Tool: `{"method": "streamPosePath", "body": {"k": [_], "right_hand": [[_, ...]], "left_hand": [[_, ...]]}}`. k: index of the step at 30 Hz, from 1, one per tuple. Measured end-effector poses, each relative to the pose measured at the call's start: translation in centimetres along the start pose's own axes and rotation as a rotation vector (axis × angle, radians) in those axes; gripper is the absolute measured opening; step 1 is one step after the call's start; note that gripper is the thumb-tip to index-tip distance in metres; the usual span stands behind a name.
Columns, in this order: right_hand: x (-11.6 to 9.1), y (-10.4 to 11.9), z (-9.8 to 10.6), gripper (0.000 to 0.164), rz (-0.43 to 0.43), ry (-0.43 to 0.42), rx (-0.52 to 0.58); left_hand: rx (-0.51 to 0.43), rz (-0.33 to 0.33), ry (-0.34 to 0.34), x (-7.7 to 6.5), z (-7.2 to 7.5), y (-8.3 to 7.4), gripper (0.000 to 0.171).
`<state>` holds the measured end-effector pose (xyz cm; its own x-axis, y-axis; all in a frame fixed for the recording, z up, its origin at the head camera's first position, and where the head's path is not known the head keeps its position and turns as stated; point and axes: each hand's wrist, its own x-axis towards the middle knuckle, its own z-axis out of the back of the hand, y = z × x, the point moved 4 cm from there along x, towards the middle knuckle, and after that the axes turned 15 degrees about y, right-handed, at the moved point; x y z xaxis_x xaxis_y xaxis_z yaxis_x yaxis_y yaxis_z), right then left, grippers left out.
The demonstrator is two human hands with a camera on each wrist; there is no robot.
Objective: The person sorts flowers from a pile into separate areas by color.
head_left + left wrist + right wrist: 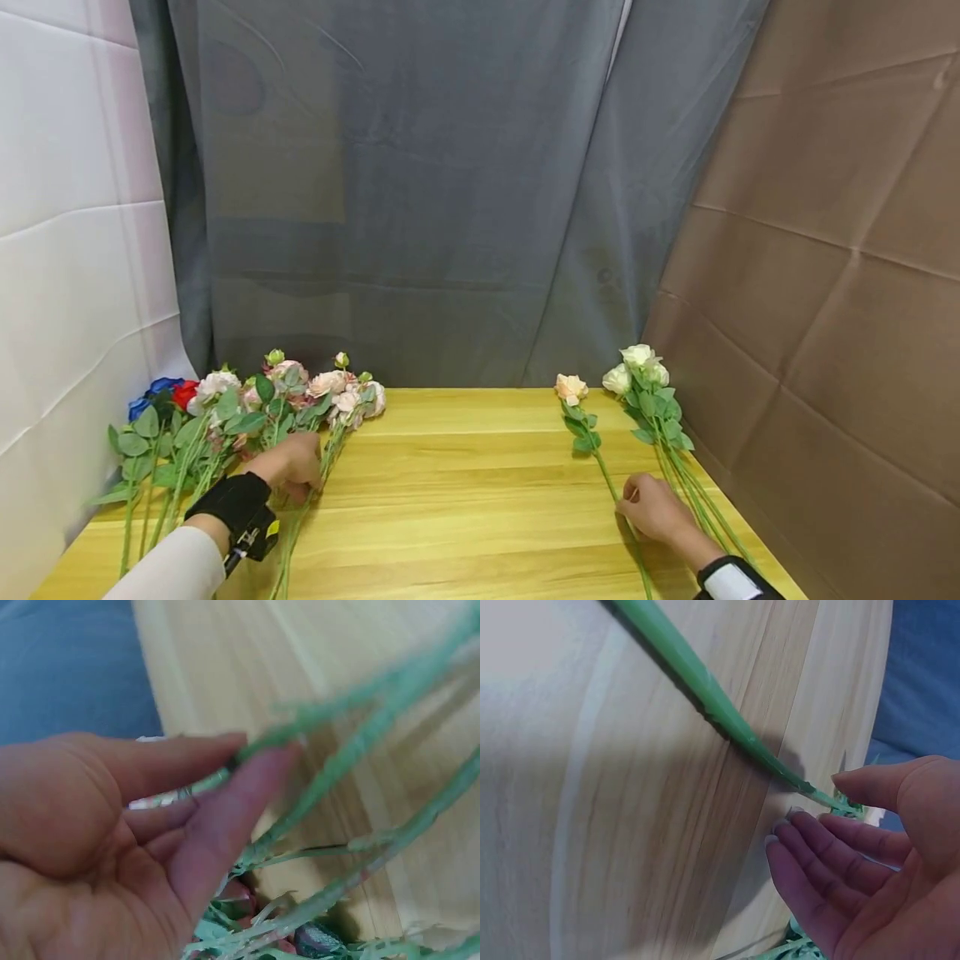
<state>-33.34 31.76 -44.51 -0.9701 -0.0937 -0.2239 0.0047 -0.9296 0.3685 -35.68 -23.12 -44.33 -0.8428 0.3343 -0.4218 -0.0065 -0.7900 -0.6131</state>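
Observation:
At the left of the table, my left hand [295, 467] pinches a green flower stem [277, 735] between thumb and finger. The stem belongs among pale pink flowers [348, 396]; which bloom it carries is hard to tell. My right hand [660, 510] is just beside the stem of a single peach rose [572, 389] lying on the table. In the right wrist view, this green stem [712, 697] runs past the fingertips, with thumb and fingers apart and nothing gripped. White roses [637, 367] on long stems lie to the right of that hand.
Blue flowers [150, 398], a red flower [184, 393] and more pink and white ones lie bunched at the far left. A wooden table [450, 500] spans between the bunches. Grey cloth [450, 208] hangs behind, white cloth [75, 250] left, brown cloth [840, 292] right.

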Motion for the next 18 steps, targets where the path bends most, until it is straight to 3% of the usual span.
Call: {"method": "streamPosePath", "body": {"k": [4,8,14,18], "right_hand": [[0.2,-0.1,0.2,0.014,-0.022,0.029,-0.01],[0.3,-0.1,0.2,0.015,-0.022,0.038,-0.023],[0.0,1.0,0.3,0.015,-0.012,0.017,-0.019],[-0.3,3.8,0.2,0.016,0.031,-0.02,-0.016]], "left_hand": [[-0.212,-0.197,0.054,-0.7,0.0,-0.4,0.04],[-0.372,-0.357,0.09,-0.7,0.0,-0.7,0.026],[-0.423,-0.437,0.033,-0.6,0.1,-2.1,0.01],[-0.419,-0.445,0.002,-0.5,-0.1,-3.4,0.012]]}}
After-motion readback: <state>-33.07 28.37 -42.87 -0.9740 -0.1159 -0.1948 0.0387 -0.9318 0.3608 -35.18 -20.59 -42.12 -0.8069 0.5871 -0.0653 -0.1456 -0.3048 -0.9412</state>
